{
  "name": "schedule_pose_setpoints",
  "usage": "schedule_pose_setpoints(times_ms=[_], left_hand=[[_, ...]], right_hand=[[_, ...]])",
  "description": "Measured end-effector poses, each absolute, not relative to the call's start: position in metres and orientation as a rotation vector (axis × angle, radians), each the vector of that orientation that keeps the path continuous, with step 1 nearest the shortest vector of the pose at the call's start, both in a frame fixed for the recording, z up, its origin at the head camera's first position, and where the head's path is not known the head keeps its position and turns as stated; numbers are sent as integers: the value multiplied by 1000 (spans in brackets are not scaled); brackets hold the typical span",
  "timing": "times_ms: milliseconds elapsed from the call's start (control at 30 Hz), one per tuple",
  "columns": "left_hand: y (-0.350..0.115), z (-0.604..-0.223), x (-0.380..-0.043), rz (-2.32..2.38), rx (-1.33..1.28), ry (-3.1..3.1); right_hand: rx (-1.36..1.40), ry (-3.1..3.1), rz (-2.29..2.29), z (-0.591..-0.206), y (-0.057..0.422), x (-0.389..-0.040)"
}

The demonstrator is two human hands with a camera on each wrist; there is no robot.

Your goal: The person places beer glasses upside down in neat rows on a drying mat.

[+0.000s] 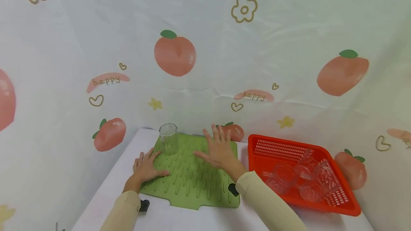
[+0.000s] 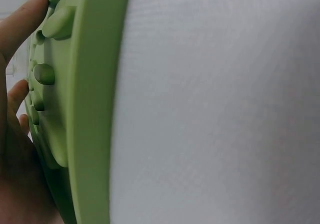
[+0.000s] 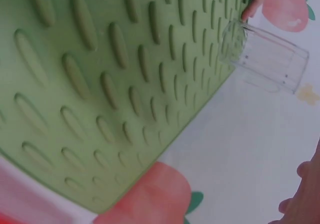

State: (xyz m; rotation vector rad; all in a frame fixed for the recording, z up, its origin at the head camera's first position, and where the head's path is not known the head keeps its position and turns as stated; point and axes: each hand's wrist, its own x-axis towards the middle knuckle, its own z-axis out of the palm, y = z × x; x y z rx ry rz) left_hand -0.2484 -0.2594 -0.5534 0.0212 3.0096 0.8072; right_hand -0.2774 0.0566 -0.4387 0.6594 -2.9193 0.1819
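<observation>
A green ridged drying mat (image 1: 189,188) lies on the white table. At its back left corner a clear glass cup (image 1: 169,140) stands upright; the right wrist view shows the same cup (image 3: 275,57) sideways. My left hand (image 1: 146,167) rests on the mat's left edge, fingers spread, with the thumb on the ridges. In the left wrist view its fingers (image 2: 25,24) lie along the green rim. My right hand (image 1: 219,150) is held over the mat's back right part, fingers spread and holding nothing. Only a bit of this hand (image 3: 302,199) shows in the right wrist view.
To the right of the mat stands a red plastic basket (image 1: 340,208) with several clear glass cups (image 1: 284,174) lying in it. Behind the table hangs a white cloth (image 1: 205,109) printed with peaches and flowers. White tabletop (image 1: 106,195) borders the mat.
</observation>
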Motion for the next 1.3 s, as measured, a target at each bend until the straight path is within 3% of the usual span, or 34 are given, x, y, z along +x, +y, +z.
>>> schedule_pose_setpoints(times_ms=[1300], left_hand=[[-259,-548,-249,767,23,2984]], right_hand=[[531,-2908,284,-407,189,-237]])
